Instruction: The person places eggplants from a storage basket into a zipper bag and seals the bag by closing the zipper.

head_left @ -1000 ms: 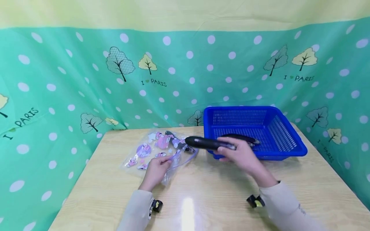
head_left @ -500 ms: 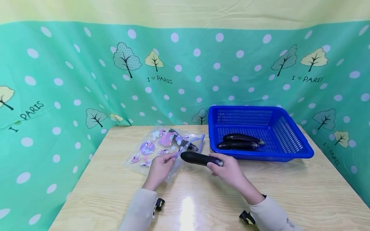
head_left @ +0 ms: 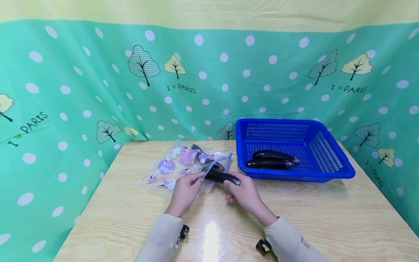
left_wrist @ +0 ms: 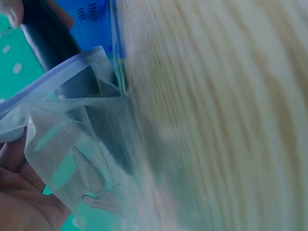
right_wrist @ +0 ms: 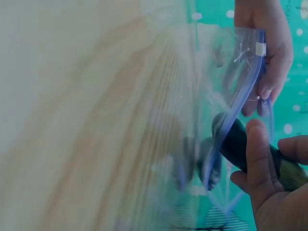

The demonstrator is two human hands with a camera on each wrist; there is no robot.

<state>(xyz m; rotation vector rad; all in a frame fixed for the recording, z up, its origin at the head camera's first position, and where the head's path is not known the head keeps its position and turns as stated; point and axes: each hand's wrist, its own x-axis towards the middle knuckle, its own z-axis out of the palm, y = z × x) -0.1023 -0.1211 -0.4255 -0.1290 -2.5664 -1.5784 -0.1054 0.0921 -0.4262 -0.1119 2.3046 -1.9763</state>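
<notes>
A clear zip bag (head_left: pixel 170 171) printed with pink and purple cartoon figures lies on the table, its mouth facing right. My left hand (head_left: pixel 186 191) pinches the bag's purple-edged rim and holds the mouth apart. In my right hand (head_left: pixel 244 191) is a dark eggplant (head_left: pixel 220 176), gripped at its stem end. The far end of this eggplant is inside the bag mouth, as the right wrist view shows with the eggplant (right_wrist: pixel 236 144) crossing the purple zip strip (right_wrist: pixel 240 98). Another eggplant (head_left: pixel 197 150) lies within the bag, partly hidden by the print.
A blue slatted basket (head_left: pixel 337 160) stands at the back right of the wooden table (head_left: pixel 294 218). Two eggplants (head_left: pixel 271 160) lie side by side in it. A green dotted curtain (head_left: pixel 229 83) hangs behind and along both sides.
My right hand has brought the eggplant from beside the basket down and left, and its tip has entered the bag mouth. My left hand has kept its pinch on the rim.
</notes>
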